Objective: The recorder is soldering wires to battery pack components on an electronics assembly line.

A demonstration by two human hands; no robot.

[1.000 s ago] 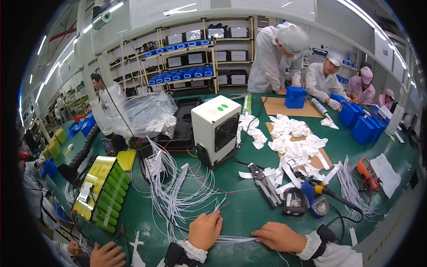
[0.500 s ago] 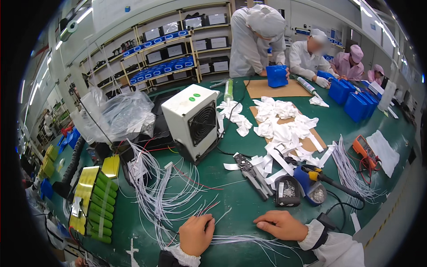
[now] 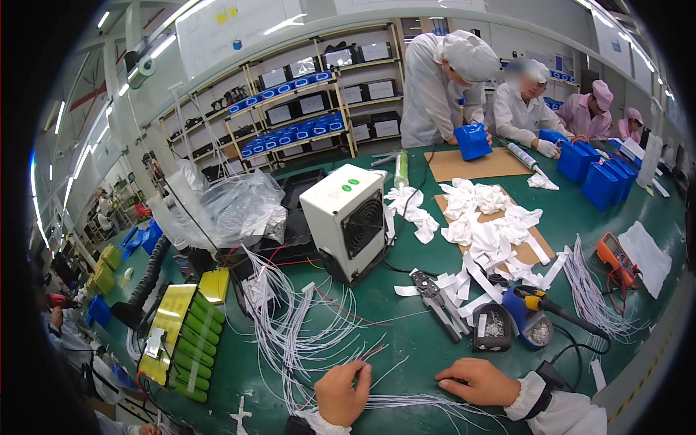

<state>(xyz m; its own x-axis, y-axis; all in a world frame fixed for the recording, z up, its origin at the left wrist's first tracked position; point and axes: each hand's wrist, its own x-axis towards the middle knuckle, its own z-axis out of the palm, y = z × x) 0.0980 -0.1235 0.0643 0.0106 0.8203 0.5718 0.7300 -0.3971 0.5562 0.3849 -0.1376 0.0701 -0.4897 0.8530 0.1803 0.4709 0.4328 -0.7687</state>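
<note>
My left hand is closed, knuckles up, over a bundle of thin white wires at the near edge of the green table. Its palm side is hidden, so what it grips cannot be seen. A few red and white wire ends lie just beyond its fingers. To the right, my right hand hovers or rests just past the bundle, fingers bent together and pointing left; anything in its fingertips is too small to make out. A large tangle of white wires spreads beyond my left hand.
Wire strippers, a soldering iron and a tip-cleaning pot lie beyond my right hand. A white fan unit stands mid-table, a green-celled battery pack at left, a multimeter at right. Co-workers work across the table.
The whole view has shifted, so everything sits lower and further right. Both hands keep nearly the same pose over the wires. The co-worker opposite has tilted the blue pack.
</note>
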